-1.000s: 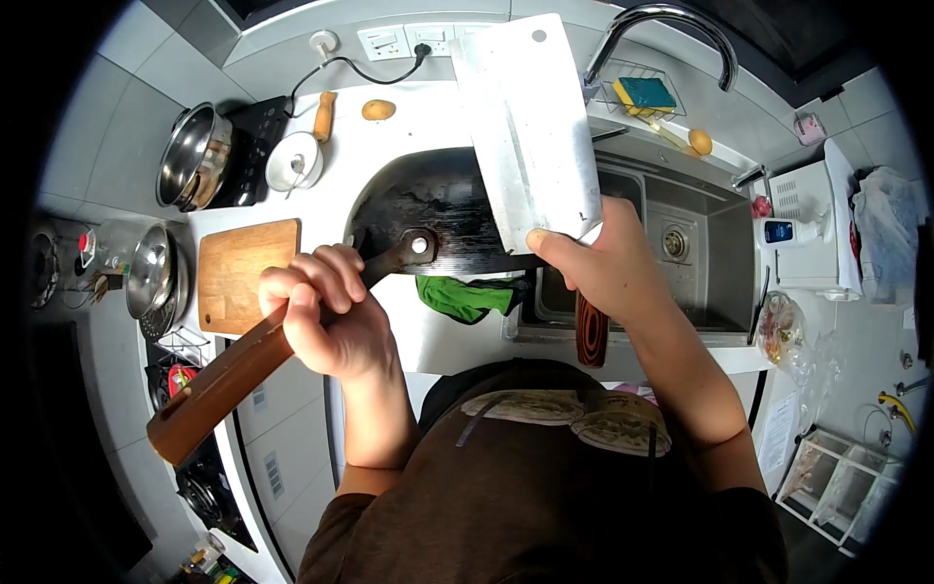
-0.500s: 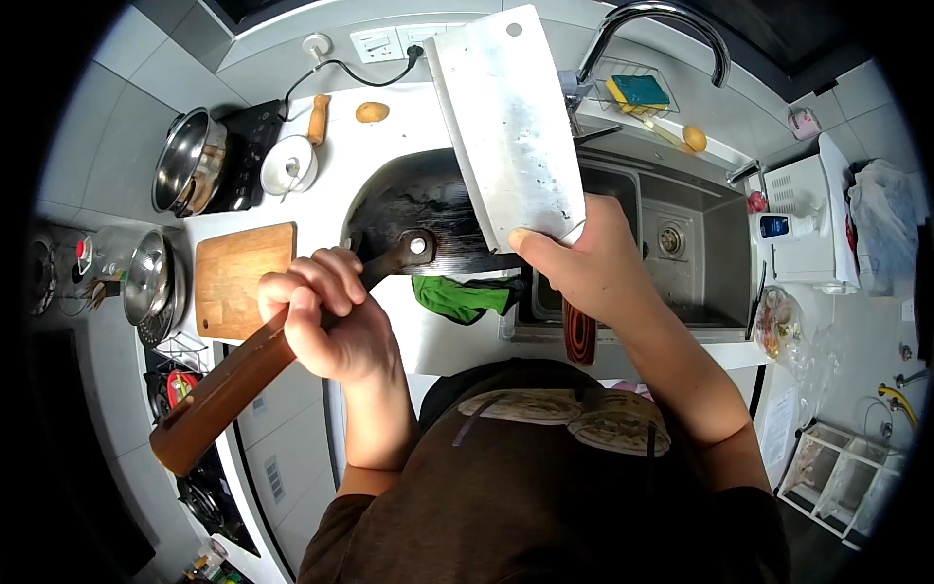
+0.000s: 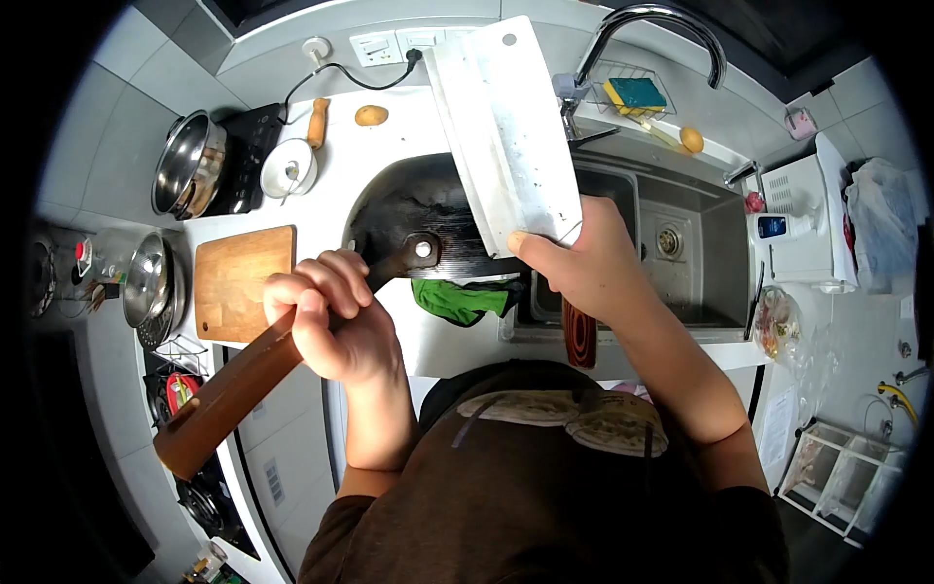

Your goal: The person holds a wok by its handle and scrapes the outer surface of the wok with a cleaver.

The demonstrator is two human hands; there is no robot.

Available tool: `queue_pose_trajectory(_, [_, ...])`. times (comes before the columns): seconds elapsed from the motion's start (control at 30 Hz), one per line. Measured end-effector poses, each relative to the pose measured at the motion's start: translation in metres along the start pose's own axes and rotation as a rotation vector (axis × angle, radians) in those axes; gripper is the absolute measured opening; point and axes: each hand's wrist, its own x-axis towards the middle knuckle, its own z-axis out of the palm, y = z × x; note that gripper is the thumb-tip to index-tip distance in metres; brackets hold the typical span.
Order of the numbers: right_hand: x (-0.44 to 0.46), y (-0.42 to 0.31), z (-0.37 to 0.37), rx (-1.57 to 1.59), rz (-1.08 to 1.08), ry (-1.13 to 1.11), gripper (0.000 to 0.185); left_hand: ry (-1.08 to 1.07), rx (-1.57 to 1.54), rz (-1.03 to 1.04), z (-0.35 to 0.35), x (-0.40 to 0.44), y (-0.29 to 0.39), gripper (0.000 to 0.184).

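Left hand: closed round the brown handle (image 3: pixel 229 404) of the dark pan; this hand (image 3: pixel 336 316) is left of the frame's centre.
Right hand: fist-like near the cleaver's heel, thumb on the blade; this hand (image 3: pixel 593 263) is right of centre.
Cleaver: broad blade (image 3: pixel 511 146) tilted toward the top of the frame, its grip (image 3: pixel 580 336) jutting out below the hand.
Pan: dark pan (image 3: pixel 404 204) at the centre, its right part hidden behind the blade; whether the two touch, I cannot tell.
Edges: the blade's top end overlaps the back wall in view; the pan handle's end reaches past the worktop's front edge, lower left.
Room round the pan: a white strip parts it from the cutting board (image 3: pixel 243 282) on the left; a wider one runs up to the potato (image 3: pixel 371 116).
Close below: green cloth (image 3: pixel 457 300), just beside the pan's lower edge.
Worktop: white worktop (image 3: pixel 389 141), carrying a white bowl (image 3: pixel 275 175) at upper left.
Right side: steel sink (image 3: pixel 705 282), with the curved tap (image 3: pixel 662 12) above it.
Wall: pale, with sockets (image 3: pixel 375 49) at upper left.
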Motion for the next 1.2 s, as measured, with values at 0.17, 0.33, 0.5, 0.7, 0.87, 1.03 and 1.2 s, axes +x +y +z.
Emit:
queue_pose_trajectory(0.17, [-0.001, -0.002, -0.001, -0.007, 0.024, -0.01, 0.024, -0.013, 0.008, -0.019, -0.001, 0.0, 0.001, 0.017])
queue_pose_trajectory(0.33, [-0.002, -0.004, -0.002, -0.028, 0.069, -0.023, 0.024, 0.021, 0.036, -0.018, 0.007, -0.002, 0.002, 0.02])
queue_pose_trajectory(0.5, [-0.001, -0.001, -0.004, -0.044, 0.029, -0.005, 0.024, -0.007, 0.025, -0.02, 0.0, 0.001, 0.002, 0.019])
queue_pose_trajectory(0.7, [0.001, 0.0, -0.004, -0.064, 0.035, -0.015, 0.026, 0.016, 0.008, -0.016, -0.001, 0.001, 0.002, 0.018])
queue_pose_trajectory(0.87, [0.002, -0.011, -0.011, 0.003, 0.227, -0.051, 0.028, -0.005, 0.006, -0.022, -0.007, 0.002, 0.002, 0.018])
queue_pose_trajectory(1.03, [0.004, 0.002, -0.004, 0.016, 0.098, -0.029, 0.029, 0.001, -0.001, -0.008, -0.009, 0.004, 0.002, 0.018])
queue_pose_trajectory(1.2, [0.005, 0.004, -0.002, -0.007, 0.035, -0.014, 0.028, -0.004, -0.008, -0.005, -0.011, 0.005, 0.001, 0.018])
